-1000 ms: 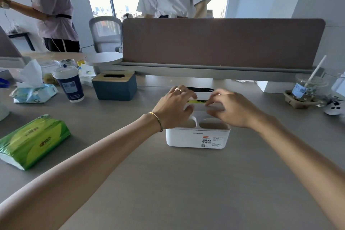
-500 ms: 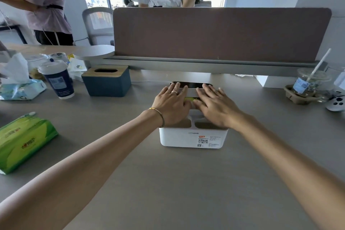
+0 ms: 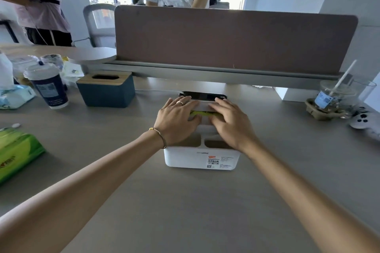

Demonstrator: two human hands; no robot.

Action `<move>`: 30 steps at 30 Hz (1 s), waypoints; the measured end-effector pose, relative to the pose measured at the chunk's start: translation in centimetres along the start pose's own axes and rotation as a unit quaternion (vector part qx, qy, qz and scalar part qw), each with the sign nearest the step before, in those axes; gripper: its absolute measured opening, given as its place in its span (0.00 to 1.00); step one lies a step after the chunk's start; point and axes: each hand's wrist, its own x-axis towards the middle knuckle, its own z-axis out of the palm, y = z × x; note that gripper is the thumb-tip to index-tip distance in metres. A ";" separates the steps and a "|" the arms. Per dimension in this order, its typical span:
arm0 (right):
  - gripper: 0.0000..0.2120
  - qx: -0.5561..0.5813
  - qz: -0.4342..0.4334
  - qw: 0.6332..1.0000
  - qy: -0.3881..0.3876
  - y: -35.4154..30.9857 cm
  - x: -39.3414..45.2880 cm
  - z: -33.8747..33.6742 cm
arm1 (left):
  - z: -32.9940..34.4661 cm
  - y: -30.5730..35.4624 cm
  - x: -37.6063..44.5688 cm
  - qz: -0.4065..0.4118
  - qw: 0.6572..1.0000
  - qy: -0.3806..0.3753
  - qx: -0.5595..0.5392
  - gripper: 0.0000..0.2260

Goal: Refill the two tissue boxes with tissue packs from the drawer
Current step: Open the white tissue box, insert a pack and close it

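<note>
A white tissue box (image 3: pixel 185 158) with two open front compartments stands in the middle of the desk. My left hand (image 3: pixel 176 121) and my right hand (image 3: pixel 230 125) lie flat on its lid, side by side, fingers stretched forward. Between them a strip of a green tissue pack (image 3: pixel 202 113) shows through the lid's slot. A dark blue tissue box (image 3: pixel 107 92) with a wooden lid and a dark, seemingly empty slot stands further back on the left. Another green tissue pack (image 3: pixel 16 154) lies at the left edge of the desk.
A dark paper cup (image 3: pixel 48 86) and an opened wipes pack (image 3: pixel 14 94) stand back left. A black device (image 3: pixel 203 95) lies just behind the white box. A plastic cup with straw (image 3: pixel 337 96) and a white controller (image 3: pixel 364 124) sit at right. A brown divider (image 3: pixel 226 41) closes the back; two persons stand behind it.
My fingers were curled over the lid's slot; both hands have since flattened onto the lid. The white box has not shifted.
</note>
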 end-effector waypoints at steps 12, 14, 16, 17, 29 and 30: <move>0.26 0.360 0.154 0.916 0.086 1.1 -4.3 1.4 | 1.1 0.6 -4.3 -0.165 0.830 0.058 -0.530 0.18; 0.23 0.379 0.173 0.903 0.109 1.8 -3.9 0.0 | 1.3 1.9 -2.7 -0.155 0.837 0.058 -0.522 0.17; 0.22 0.383 0.192 0.893 0.135 3.1 -3.5 -1.5 | 1.8 3.7 -0.8 -0.153 0.845 0.052 -0.510 0.17; 0.22 0.378 0.198 0.892 0.146 4.0 -3.2 -2.3 | 2.2 4.7 0.1 -0.149 0.848 0.051 -0.506 0.17; 0.18 0.280 0.241 0.905 0.211 17.3 -0.2 -9.9 | 9.8 15.7 10.9 -0.093 0.854 0.033 -0.511 0.16; 0.18 0.262 0.239 0.911 0.210 18.0 0.1 -10.1 | 10.3 16.1 11.7 -0.095 0.851 0.034 -0.515 0.16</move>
